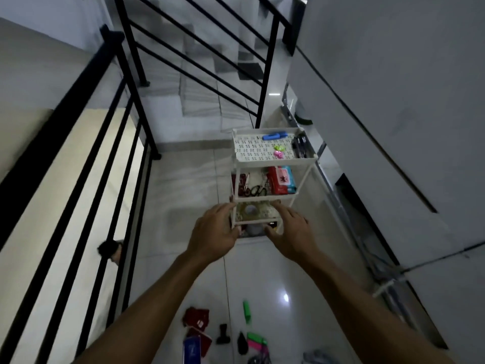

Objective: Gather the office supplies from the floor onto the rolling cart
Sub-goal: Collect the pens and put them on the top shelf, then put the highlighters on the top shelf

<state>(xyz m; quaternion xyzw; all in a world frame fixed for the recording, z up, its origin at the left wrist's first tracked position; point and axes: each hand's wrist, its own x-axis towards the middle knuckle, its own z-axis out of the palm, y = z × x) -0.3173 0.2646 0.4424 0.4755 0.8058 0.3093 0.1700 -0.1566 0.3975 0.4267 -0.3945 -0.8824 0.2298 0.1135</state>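
Note:
A white three-tier rolling cart (301,164) stands on the tiled floor ahead. Its top shelf holds a blue stapler (274,135), black pens (300,146) and small pink and green clips (278,151). Scissors (256,191) and a red packet (281,179) lie on the middle shelf. My left hand (214,233) and my right hand (291,232) reach out with fingers spread toward the lower shelf's front corners; whether they touch it is unclear. On the floor near me lie a green marker (247,311), red packets (196,317), a black stamp (223,334), and green and pink highlighters (257,340).
A black stair railing (126,143) runs along the left, with stairs rising behind the cart. A grey wall (393,127) and a metal door track (338,206) close in on the right. A blue booklet (192,349) lies at the bottom edge.

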